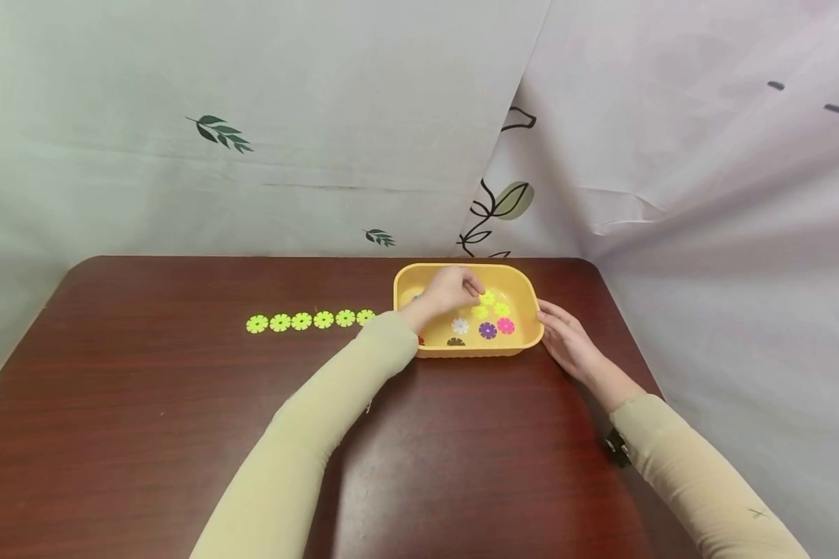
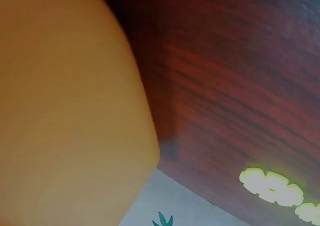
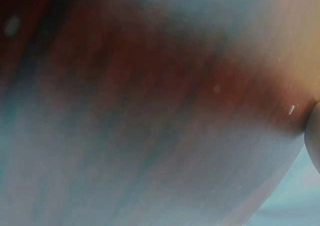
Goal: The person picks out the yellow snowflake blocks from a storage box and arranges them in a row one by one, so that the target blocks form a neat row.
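Observation:
A yellow plastic basket [image 1: 471, 351] stands at the back right of the table. Inside lie flower-shaped discs: several yellow discs [image 1: 502, 310], a white disc [image 1: 460, 326], a purple disc [image 1: 487, 331], a pink disc [image 1: 506, 326] and a brown disc [image 1: 456, 341]. My left hand [image 1: 449, 289] reaches into the basket over its near left side, with loosely bent fingertips beside the yellow discs; I see nothing between them. The outer right side of the basket is touched by my right hand [image 1: 568, 341], its fingers fairly straight. The left forearm hides the basket's lower left corner.
A row of several yellow flower discs [image 1: 301, 321] runs along the table left of the basket, its right end close to the left sleeve. The dark red-brown table [image 1: 147, 404] meets pale curtains [image 1: 287, 194] at the back and right.

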Demonstrator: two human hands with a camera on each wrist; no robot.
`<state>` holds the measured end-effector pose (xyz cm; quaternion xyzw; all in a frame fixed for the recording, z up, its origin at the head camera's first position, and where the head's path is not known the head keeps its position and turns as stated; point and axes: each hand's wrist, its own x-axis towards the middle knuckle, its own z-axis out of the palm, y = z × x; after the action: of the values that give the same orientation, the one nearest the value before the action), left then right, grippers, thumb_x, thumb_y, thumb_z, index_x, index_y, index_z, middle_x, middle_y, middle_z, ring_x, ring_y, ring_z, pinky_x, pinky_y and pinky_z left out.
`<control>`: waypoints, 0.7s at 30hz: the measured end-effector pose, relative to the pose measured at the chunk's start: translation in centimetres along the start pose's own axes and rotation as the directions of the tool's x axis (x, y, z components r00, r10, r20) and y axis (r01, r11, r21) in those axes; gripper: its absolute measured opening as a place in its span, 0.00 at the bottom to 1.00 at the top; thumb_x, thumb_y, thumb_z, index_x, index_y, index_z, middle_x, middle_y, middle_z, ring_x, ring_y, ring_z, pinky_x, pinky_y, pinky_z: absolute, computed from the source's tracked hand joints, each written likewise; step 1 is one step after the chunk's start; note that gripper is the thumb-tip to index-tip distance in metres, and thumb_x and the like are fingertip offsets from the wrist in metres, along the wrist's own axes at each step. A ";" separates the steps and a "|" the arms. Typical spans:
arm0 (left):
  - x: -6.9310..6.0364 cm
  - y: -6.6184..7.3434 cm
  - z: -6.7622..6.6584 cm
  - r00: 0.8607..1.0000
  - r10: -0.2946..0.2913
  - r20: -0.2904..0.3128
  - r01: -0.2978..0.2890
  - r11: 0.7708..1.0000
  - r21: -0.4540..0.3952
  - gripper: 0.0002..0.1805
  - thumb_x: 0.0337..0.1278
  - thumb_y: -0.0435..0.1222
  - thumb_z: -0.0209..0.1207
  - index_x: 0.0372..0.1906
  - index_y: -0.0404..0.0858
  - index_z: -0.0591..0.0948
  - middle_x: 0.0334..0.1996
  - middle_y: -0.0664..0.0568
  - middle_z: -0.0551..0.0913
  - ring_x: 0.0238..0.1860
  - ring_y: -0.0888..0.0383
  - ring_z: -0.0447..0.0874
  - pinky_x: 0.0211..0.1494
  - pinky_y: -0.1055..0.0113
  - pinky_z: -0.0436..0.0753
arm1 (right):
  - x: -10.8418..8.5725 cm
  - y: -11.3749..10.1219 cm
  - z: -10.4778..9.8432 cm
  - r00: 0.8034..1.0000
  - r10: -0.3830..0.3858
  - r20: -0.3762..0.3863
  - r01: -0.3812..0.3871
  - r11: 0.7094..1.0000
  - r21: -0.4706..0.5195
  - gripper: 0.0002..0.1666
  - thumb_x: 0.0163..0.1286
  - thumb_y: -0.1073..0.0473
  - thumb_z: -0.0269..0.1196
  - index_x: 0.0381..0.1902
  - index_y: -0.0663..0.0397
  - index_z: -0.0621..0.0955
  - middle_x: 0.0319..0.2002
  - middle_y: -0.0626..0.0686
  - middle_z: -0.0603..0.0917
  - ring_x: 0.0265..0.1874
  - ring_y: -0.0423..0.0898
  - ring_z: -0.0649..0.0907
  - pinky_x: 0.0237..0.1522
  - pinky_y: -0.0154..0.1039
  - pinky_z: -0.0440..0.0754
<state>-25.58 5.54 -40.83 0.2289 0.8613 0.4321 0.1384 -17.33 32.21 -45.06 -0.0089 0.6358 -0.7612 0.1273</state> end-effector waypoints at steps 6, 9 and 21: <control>0.3 -0.7 1.3 0.999 0.035 0.023 -0.037 0.996 0.081 0.10 0.64 0.28 0.69 0.48 0.32 0.88 0.47 0.42 0.90 0.50 0.50 0.88 0.58 0.66 0.86 | -0.2 0.1 0.1 1.000 -0.005 0.004 0.005 1.000 0.015 0.18 0.86 0.65 0.46 0.68 0.53 0.71 0.57 0.38 0.85 0.57 0.32 0.83 0.62 0.24 0.79; 0.4 -0.9 1.7 0.999 0.036 0.037 -0.041 0.989 0.142 0.09 0.64 0.28 0.70 0.48 0.33 0.88 0.47 0.44 0.90 0.50 0.51 0.87 0.59 0.65 0.85 | -0.3 0.0 0.2 1.000 -0.013 0.002 0.013 1.000 0.028 0.16 0.86 0.65 0.46 0.63 0.47 0.75 0.56 0.39 0.86 0.56 0.32 0.84 0.62 0.25 0.79; -0.1 -0.7 2.0 0.997 0.031 0.076 -0.048 0.969 0.240 0.14 0.64 0.29 0.71 0.53 0.33 0.86 0.51 0.44 0.88 0.54 0.51 0.84 0.65 0.62 0.83 | -0.4 0.2 0.3 1.000 -0.017 0.019 0.017 0.999 0.030 0.17 0.86 0.65 0.45 0.62 0.46 0.75 0.56 0.39 0.86 0.57 0.31 0.83 0.63 0.24 0.78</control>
<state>-24.81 6.42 -42.57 0.2766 0.8972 0.3180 0.1317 -16.86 31.99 -45.12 -0.0198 0.6231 -0.7715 0.1272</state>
